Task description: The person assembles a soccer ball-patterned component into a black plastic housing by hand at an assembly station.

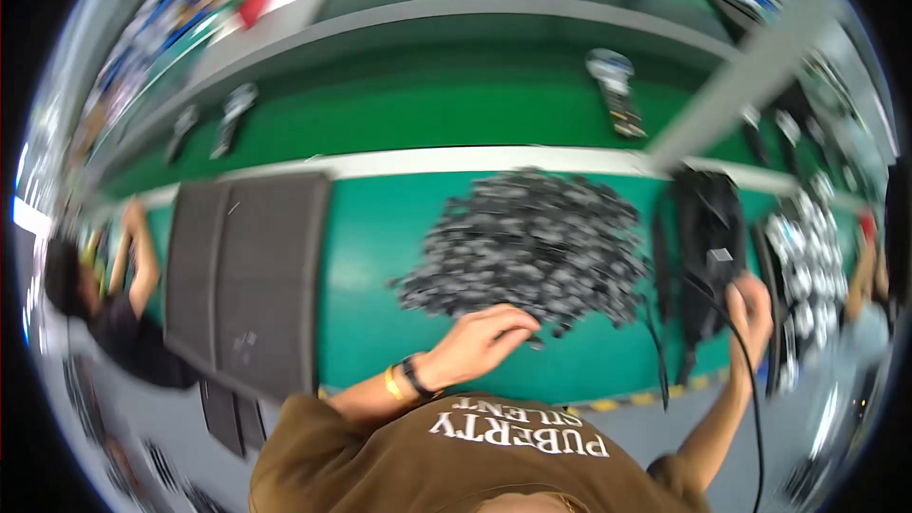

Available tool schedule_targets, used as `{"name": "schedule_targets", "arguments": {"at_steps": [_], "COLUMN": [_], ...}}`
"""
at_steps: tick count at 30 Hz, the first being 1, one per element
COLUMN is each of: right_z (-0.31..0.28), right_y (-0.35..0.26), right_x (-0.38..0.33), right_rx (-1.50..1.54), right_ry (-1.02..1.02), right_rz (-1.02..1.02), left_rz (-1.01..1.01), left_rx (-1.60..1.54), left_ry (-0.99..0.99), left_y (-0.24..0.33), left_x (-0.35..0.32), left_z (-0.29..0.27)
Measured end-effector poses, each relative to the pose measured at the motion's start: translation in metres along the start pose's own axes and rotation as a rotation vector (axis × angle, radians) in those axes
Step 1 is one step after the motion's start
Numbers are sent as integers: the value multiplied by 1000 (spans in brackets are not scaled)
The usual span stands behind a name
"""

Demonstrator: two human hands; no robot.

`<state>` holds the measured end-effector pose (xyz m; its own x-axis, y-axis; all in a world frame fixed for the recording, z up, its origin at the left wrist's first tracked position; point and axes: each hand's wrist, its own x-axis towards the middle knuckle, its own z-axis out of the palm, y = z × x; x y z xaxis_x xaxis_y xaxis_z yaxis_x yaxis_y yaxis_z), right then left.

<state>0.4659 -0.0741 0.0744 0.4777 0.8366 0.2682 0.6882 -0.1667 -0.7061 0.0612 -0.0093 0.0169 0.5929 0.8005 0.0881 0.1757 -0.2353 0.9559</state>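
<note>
A large heap of small black and grey parts (537, 242) lies on the green tabletop. At its near edge is my left hand (484, 342), palm down, its fingers bent and pressed together; anything between the fingertips is hidden. My right hand (750, 318) is at the near right side of a black bag (708, 237), fingers curled in. What it grips, if anything, blurs out. A black cable (755, 408) runs from the bag past this hand and down to the lower edge. Thin black straps (657, 347) hang between the heap and the bag.
To the left, dark folding panels (247, 275) cover part of the table. Silvery packed pieces (807, 266) fill the right side. Handheld devices (616, 90) lie on the far green surface beyond a white ledge (427, 161). One person (128, 323) works at left, another (860, 313) at right.
</note>
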Motion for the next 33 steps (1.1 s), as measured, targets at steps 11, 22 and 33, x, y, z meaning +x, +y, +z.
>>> {"name": "schedule_targets", "arguments": {"at_steps": [11, 22, 33], "right_z": [-39, 159, 312], "right_y": [-87, -179, -228], "right_x": [-75, -116, -158], "right_rx": [440, 798, 872], "right_ry": [-1088, -936, -1548], "right_rz": [679, 382, -112], "left_rz": [85, -195, -480], "left_rx": [116, 382, 1277], "left_ry": [349, 957, 1142], "left_y": [7, -107, -236], "left_x": [-16, -2, -20], "left_z": [-67, -324, -515]}}
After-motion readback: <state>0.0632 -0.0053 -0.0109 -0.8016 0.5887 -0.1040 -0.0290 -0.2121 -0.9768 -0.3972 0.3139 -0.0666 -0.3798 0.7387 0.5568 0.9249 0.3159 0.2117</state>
